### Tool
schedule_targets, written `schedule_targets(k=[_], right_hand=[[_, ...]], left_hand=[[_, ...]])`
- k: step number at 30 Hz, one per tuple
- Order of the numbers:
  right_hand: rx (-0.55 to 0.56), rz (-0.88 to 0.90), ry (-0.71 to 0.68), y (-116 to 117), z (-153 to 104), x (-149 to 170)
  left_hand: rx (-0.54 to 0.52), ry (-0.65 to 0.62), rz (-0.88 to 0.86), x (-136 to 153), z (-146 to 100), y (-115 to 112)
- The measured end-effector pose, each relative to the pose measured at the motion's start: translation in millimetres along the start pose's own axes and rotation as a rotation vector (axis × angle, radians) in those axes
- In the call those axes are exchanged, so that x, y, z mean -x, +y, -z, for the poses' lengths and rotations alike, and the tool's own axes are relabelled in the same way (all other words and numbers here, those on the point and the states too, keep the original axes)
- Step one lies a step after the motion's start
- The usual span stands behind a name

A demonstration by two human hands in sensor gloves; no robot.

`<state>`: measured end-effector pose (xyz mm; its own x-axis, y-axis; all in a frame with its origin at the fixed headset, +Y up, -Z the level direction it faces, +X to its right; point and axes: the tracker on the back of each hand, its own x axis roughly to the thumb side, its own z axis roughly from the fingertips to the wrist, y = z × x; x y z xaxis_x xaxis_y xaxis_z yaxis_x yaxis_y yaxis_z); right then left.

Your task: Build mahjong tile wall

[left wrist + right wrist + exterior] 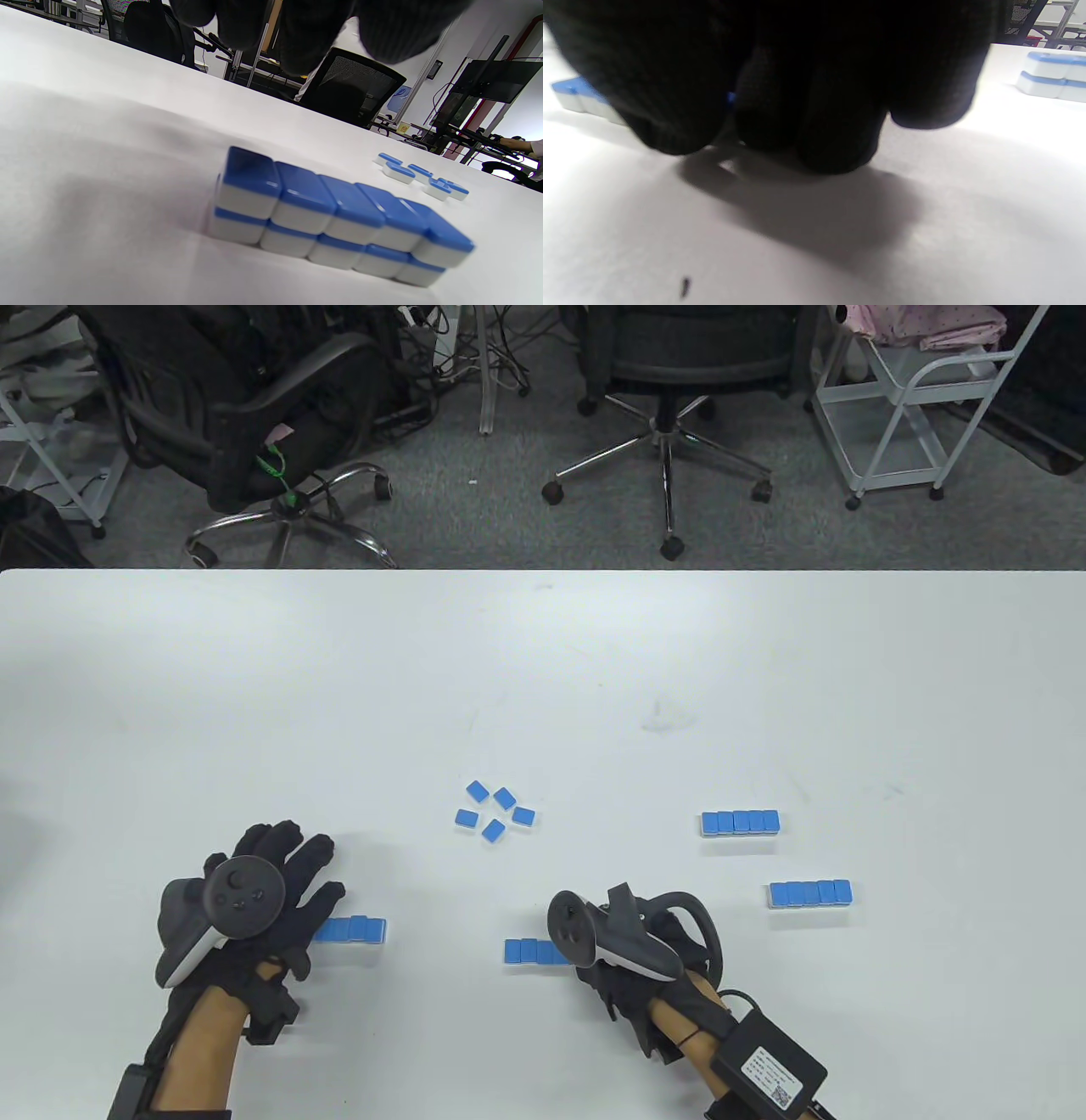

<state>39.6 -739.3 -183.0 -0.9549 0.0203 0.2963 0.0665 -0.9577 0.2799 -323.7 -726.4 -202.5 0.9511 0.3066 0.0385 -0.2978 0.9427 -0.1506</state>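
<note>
Blue-backed mahjong tiles lie on the white table. My left hand hovers with its fingers spread at the left end of a two-layer tile row. In the left wrist view that row is five tiles wide, and the fingertips hang above it without touching. My right hand covers the right end of another row. Its fingers hang bunched down to the table in front of those tiles; whether they grip any is hidden.
Several loose tiles lie scattered mid-table. Two finished stacked rows stand at the right. Office chairs and a white cart stand beyond the far table edge.
</note>
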Motion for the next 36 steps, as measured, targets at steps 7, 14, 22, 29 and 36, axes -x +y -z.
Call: schedule_targets(k=[7,14,22,29,36], right_hand=[[0.005,-0.002,-0.003,1.6,0.3,-1.9],[0.004,-0.014,-0.004,2.5,-0.7,-2.9],[0.024,0.052,0.055,-12.8,-0.8,14.0],[0.071,-0.09,0.101,-30.8,37.6,-4.0],[0.159,-0.205,0.119,-37.8,85.2,-32.1]], left_hand=[[-0.004,-0.003,0.0,1.0,-0.3,-0.1],[-0.011,-0.004,0.001,1.5,-2.2,0.9],[-0.023,-0.001,-0.006,2.9,-4.5,2.2],[-0.017,-0.006,-0.008,1.2,-2.8,0.8],[-0.031,-0.001,-0.013,2.9,-2.4,3.8]])
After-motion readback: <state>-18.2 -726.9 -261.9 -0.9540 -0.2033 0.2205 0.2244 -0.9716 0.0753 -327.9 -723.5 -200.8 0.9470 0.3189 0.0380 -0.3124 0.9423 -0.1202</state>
